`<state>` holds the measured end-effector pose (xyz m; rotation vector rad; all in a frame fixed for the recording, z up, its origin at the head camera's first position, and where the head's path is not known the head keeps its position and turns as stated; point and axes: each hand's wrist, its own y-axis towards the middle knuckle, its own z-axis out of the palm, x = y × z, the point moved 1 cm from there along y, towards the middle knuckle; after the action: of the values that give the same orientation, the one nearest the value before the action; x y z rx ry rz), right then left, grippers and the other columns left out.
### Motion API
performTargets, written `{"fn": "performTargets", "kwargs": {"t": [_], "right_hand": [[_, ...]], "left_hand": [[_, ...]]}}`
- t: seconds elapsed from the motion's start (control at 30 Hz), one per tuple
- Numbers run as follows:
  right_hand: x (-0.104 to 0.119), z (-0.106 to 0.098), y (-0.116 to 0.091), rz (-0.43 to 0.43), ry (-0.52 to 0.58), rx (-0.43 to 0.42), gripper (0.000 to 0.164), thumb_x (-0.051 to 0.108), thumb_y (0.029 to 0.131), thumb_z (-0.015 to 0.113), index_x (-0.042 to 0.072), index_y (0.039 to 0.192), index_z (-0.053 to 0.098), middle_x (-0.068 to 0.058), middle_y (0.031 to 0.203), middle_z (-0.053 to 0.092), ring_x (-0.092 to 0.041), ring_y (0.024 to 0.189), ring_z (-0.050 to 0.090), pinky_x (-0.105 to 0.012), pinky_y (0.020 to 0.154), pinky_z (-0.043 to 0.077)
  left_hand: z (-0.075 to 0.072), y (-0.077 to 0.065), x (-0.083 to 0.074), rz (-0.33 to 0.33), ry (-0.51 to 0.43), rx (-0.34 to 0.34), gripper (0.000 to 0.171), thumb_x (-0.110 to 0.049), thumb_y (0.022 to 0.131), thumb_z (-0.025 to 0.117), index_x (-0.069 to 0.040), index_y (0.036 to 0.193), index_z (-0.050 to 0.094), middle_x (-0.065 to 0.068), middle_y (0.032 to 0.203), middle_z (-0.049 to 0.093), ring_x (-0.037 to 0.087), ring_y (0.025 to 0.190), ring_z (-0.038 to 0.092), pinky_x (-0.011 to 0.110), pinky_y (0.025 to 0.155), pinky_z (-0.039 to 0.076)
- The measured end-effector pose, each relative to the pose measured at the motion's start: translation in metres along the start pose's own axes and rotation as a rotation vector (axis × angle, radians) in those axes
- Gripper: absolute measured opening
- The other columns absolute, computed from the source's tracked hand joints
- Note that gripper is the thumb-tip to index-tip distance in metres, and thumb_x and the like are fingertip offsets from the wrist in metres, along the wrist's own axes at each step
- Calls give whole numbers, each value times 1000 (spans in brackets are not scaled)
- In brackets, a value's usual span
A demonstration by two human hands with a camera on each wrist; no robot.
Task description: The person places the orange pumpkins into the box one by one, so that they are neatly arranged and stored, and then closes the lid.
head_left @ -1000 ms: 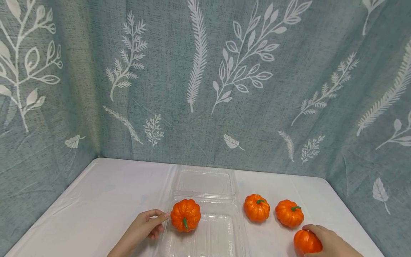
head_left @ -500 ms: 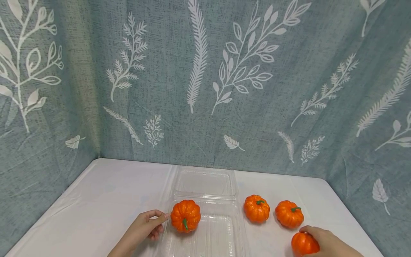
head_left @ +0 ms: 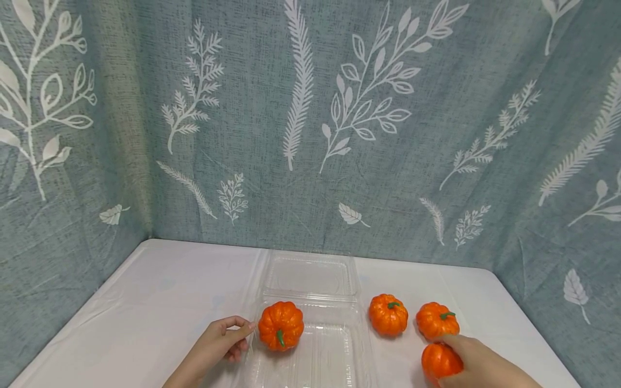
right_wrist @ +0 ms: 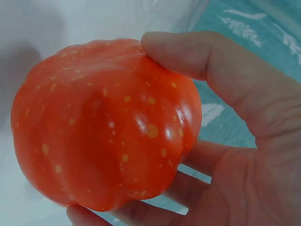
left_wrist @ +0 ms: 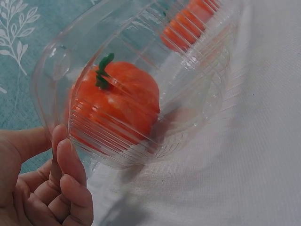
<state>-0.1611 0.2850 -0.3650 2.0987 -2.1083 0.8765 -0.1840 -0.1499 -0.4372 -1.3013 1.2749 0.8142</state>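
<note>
My left hand [head_left: 220, 342] pinches the left rim of a clear plastic clamshell container [head_left: 320, 350] between thumb and fingers; the left wrist view shows the grip on its edge. Inside the container's base, at the left, sits an orange pumpkin [head_left: 281, 326] with a green stem. At the right, my right hand [head_left: 477, 364] grips another orange pumpkin [head_left: 439, 362], thumb on one side and fingers curled round the other. The right wrist view shows this speckled pumpkin [right_wrist: 103, 127] filling much of the picture. Its stem is hidden from both views.
Two more orange pumpkins stand on the white table right of the container, one nearer pumpkin [head_left: 388, 315] and one farther pumpkin [head_left: 437, 321] close to my right hand. The container's lid [head_left: 310, 275] lies open toward the back. A patterned blue-green curtain [head_left: 310, 134] surrounds the table.
My right hand has moved left with the gripped pumpkin, toward the container. The left hand, the container and the other pumpkins have stayed in place.
</note>
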Motion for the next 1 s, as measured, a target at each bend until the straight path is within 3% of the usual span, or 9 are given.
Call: {"fn": "performTargets", "kwargs": {"t": [0.23,0.43,0.6,0.83,1.0], "right_hand": [[13,-6,3,-225,-56,32,58,28,71,77,8,120,54,1,100,59,-20,86,52,-38,72,45],[25,-9,6,-336,-85,9,59,26,69,78,3,118,54,-6,109,57,-23,90,52,-42,74,47],[34,-9,6,-342,-116,-30,60,31,69,79,5,117,55,-10,114,56,-25,95,51,-47,77,46],[44,-10,6,-390,-148,-43,57,32,69,78,7,115,56,-5,107,57,-22,91,51,-41,72,47],[53,-12,3,-414,-180,-80,57,30,69,78,7,115,56,-4,105,58,-20,90,52,-38,69,48]], "left_hand": [[0,0,0,5,6,-6,39,-37,90,57,1,96,59,-2,61,55,9,50,49,22,50,43],[0,0,1,12,30,-25,39,-39,90,57,1,94,60,-2,61,55,8,48,47,22,48,42],[-2,0,2,10,51,-14,39,-40,91,56,-1,91,60,-2,62,55,10,49,50,23,49,43],[-8,-2,2,15,38,126,36,-36,92,54,0,89,59,-2,66,56,9,52,52,23,51,45],[-9,-2,2,11,18,152,32,-34,93,53,-3,88,59,-3,67,57,8,52,53,22,50,45]]}}
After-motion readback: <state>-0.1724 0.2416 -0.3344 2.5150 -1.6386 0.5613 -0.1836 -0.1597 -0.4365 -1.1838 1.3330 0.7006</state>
